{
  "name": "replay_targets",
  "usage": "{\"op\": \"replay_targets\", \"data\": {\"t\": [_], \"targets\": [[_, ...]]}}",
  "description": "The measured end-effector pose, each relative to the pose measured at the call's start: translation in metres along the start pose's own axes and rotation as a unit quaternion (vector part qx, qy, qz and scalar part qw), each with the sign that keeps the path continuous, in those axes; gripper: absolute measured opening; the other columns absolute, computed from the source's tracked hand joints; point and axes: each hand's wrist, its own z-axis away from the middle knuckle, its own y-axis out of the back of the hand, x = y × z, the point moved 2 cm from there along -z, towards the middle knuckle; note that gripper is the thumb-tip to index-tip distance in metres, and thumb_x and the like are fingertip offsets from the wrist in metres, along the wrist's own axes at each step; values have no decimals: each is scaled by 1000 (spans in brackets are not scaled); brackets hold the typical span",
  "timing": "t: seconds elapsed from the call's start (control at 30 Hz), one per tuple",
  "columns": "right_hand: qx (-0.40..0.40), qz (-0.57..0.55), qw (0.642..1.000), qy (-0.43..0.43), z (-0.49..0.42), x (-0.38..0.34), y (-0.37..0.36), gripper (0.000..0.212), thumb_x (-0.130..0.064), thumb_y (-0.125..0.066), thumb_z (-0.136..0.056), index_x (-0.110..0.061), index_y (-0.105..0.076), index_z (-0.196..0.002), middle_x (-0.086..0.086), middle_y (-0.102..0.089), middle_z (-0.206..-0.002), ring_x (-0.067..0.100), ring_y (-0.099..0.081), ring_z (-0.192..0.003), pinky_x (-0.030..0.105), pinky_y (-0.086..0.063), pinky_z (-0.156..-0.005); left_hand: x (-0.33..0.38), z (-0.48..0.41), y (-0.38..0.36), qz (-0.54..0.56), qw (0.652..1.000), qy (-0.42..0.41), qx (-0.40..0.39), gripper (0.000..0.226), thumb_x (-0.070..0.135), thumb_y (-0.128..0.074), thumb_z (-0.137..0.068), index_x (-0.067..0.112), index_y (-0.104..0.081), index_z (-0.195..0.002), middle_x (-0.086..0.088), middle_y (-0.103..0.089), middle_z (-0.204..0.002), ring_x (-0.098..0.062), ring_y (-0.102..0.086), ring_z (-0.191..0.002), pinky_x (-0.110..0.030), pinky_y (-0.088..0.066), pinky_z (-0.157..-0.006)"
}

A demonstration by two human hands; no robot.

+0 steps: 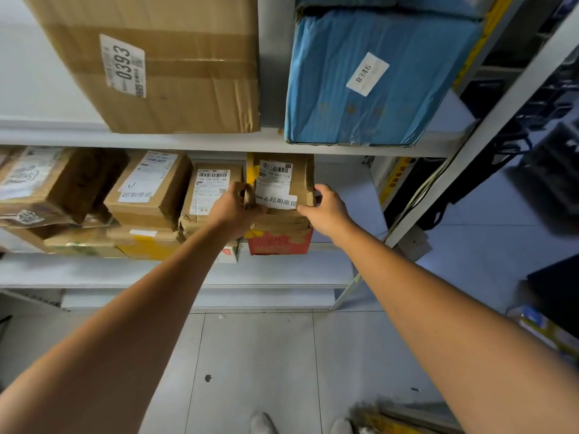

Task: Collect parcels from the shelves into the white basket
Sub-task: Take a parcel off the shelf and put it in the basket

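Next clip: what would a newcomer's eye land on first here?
Both bare arms reach in, left hand and right hand gripping a small cardboard parcel atop a red box on the middle shelf. Above, a big carton marked 0393 sits left of a blue-wrapped parcel marked 0346.

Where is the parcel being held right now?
In the head view, the parcel sits at the row's right end on the lower shelf, above a red box, held between the left hand and right hand.
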Motion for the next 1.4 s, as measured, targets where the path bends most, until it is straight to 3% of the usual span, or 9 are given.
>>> {"op": "replay_targets", "data": {"t": [0.17,0.33,0.43,0.63,0.7,0.83,0.97,1.3,1.4], "targets": [[12,-19,1000,-2,24,14,13,63,-29,-74,-84,-23,-45,-139,-5,-56,-116,20,-59,-103,39,-53,-92,-7,30,-13,83,996,23,3,46,32,-76,-84,25,-44,-116,-3,-62,-109,-26,-67,-95,-47,-60,-81],[-21,-17,1000,-15,40,30,19,74,-31,-74,-80,-26,-37,-144,-8,-58,-106,19,-58,-103,42,-52,-96,-16,52,-29,85,995,45,20,61,38,-73,-83,23,-44,-134,-5,-64,-117,-26,-65,-99,-47,-59,-83],[-23,-31,999,-9,39,30,19,77,-30,-72,-86,-25,-33,-152,-6,-51,-113,17,-54,-108,36,-49,-98,-19,49,-33,104,993,53,15,69,40,-74,-81,24,-42,-141,-7,-62,-123,-28,-64,-105,-49,-58,-87],[-4,-62,998,-16,25,24,14,64,-31,-71,-91,-24,-41,-147,-7,-53,-113,13,-52,-100,21,-43,-76,-17,30,-33,134,989,64,12,81,49,-70,-73,30,-38,-146,-3,-62,-127,-28,-63,-108,-50,-56,-90],[-8,-68,997,-28,19,22,10,61,-32,-72,-90,-25,-43,-143,-5,-58,-118,15,-56,-100,20,-44,-71,-16,23,-31,139,988,70,5,82,44,-72,-77,29,-34,-148,-3,-57,-135,-28,-62,-110,-51,-55,-91],[-22,-63,997,-43,6,20,0,53,-27,-75,-87,-26,-52,-135,-1,-65,-122,20,-62,-108,32,-52,-90,-17,12,-30,159,984,81,-21,82,28,-72,-87,33,-24,-153,1,-52,-135,-27,-60,-112,-51,-56,-91],[-27,-67,996,-41,0,14,1,48,-19,-77,-84,-25,-54,-127,1,-66,-119,21,-64,-106,39,-55,-95,-16,4,-28,169,983,71,-32,78,22,-72,-87,33,-28,-151,2,-55,-133,-26,-60,-114,-50,-57,-90],[-28,-59,998,11,44,16,14,70,-13,-76,-85,-21,-37,-143,-4,-51,-116,17,-54,-105,34,-53,-92,-15,53,-30,259,965,50,-18,72,2,-72,-85,31,-35,-140,-6,-55,-132,-28,-61,-115,-35,-61,-77],[-38,-55,997,38,62,21,21,74,-13,-76,-86,-19,-34,-146,-6,-45,-119,13,-48,-106,29,-50,-89,-10,82,-30,296,954,49,-2,70,-3,-71,-85,31,-38,-137,-4,-54,-125,-28,-59,-116,-41,-60,-84]]}}
